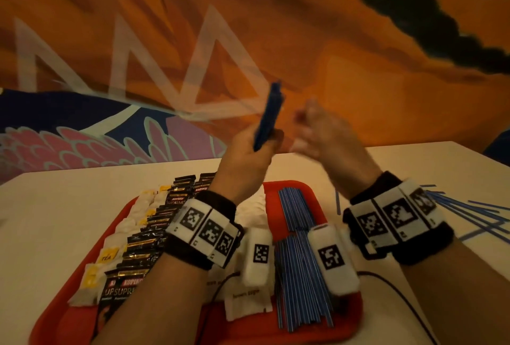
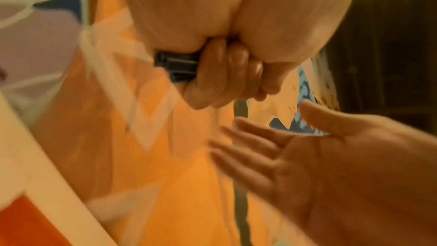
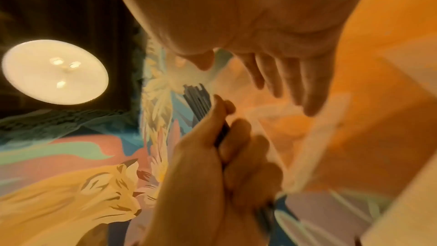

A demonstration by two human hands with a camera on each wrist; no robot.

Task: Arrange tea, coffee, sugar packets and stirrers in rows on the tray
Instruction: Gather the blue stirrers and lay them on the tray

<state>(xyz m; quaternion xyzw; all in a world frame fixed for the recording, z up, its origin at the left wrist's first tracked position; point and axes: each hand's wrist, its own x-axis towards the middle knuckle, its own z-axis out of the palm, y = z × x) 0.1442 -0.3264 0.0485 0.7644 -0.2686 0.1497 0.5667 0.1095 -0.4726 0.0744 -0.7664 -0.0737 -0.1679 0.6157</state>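
My left hand [image 1: 258, 149] is raised above the red tray [image 1: 320, 193] and grips a bundle of blue stirrers [image 1: 269, 115] upright; its curled fingers [image 2: 220, 74] wrap the bundle [image 2: 176, 64]. My right hand [image 1: 314, 129] hovers just right of it, blurred, with straight spread fingers [image 3: 295, 81] and an open palm [image 2: 343, 166], holding nothing. On the tray lie rows of white tea bags [image 1: 110, 256], black coffee sachets [image 1: 154, 231], white sugar packets [image 1: 245, 303] and blue stirrers [image 1: 298, 262].
Loose blue stirrers [image 1: 469, 212] lie scattered on the white table [image 1: 69, 206] right of the tray. A dark cable [image 1: 397, 286] runs from my right wrist across the table. An orange painted wall [image 1: 358, 55] stands right behind the table. A round lamp [image 3: 55, 71] hangs overhead.
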